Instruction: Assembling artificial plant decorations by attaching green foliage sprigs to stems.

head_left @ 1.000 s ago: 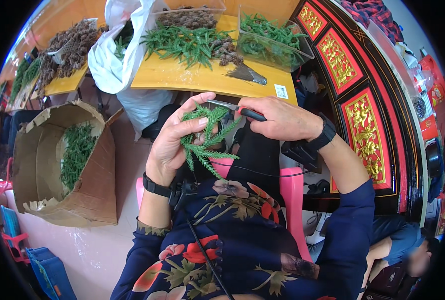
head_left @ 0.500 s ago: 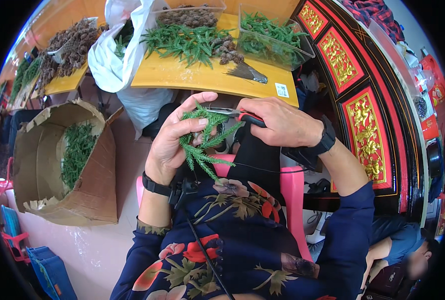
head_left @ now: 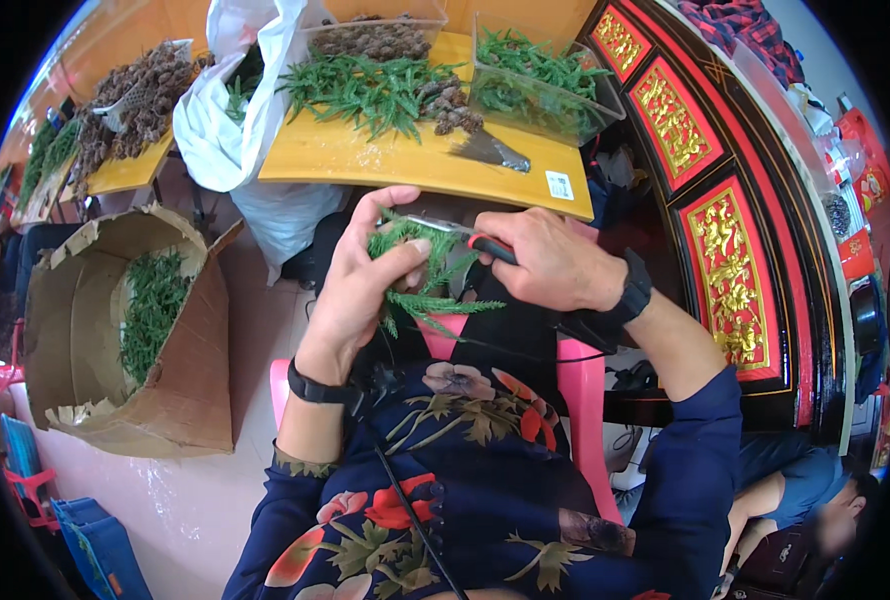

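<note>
A yellow table (head_left: 365,166) is spanning the far side. Nearer, the left hand (head_left: 358,282) is pinching a green sprig (head_left: 440,304); the right hand (head_left: 553,255) is gripping pliers (head_left: 480,241). Since the previous view, near fronds are swinging rightward; the pliers are staying at the far end, suggesting that work there is continuing.

Gold-carved red panels (head_left: 729,278) stand to the right of a pink chair (head_left: 585,430), a plaid cloth (head_left: 747,42) lying beyond them.
</note>
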The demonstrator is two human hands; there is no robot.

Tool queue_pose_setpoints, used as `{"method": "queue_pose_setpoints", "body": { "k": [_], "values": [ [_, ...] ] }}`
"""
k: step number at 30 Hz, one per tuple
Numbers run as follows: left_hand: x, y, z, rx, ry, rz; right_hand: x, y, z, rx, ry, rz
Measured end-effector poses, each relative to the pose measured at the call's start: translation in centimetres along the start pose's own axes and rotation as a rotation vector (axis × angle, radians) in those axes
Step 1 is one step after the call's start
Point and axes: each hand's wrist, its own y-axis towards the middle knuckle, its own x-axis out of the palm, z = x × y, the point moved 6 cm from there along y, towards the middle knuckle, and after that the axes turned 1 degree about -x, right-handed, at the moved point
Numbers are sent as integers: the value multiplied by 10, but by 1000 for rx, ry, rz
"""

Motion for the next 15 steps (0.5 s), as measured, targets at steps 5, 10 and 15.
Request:
{"method": "queue_pose_setpoints", "body": {
  "k": [5, 10, 15],
  "values": [
    [14, 3, 8, 364, 756, 296, 7, -1, 29, 69, 39, 62],
    [23, 14, 13, 326, 899, 406, 0, 11, 48, 67, 73, 49],
    [6, 35, 15, 453, 716, 383, -33, 22, 75, 165, 78, 68]
  ]
}}
